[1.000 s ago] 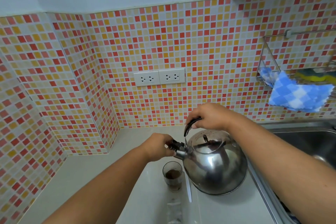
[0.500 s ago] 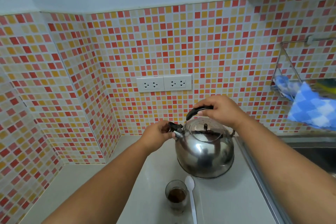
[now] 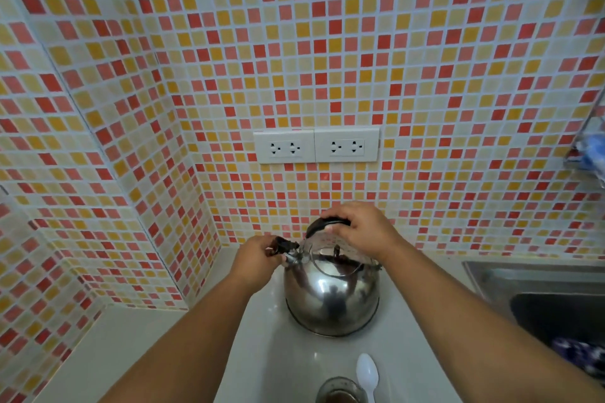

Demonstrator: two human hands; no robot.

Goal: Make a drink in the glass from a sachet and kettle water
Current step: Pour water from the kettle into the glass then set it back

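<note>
A shiny steel kettle (image 3: 330, 298) stands upright on the white counter (image 3: 137, 350) near the tiled back wall. My right hand (image 3: 360, 227) is closed over its black handle on top. My left hand (image 3: 258, 258) pinches the black cap on the kettle's spout at the kettle's left. The glass (image 3: 339, 391), with brown liquid in it, sits at the bottom edge of the view, cut off by the frame. A white plastic spoon (image 3: 367, 375) lies just right of the glass. No sachet is in view.
A steel sink (image 3: 537, 291) lies to the right of the counter. A double wall socket (image 3: 316, 144) sits above the kettle. At the far right edge hangs a wire rack with a blue cloth (image 3: 592, 154). Tiled walls close off the left and back.
The kettle went from tilted over the glass to standing upright farther back on the counter. Both hands stayed on it. My view has tilted up, so the glass slid to the bottom edge.
</note>
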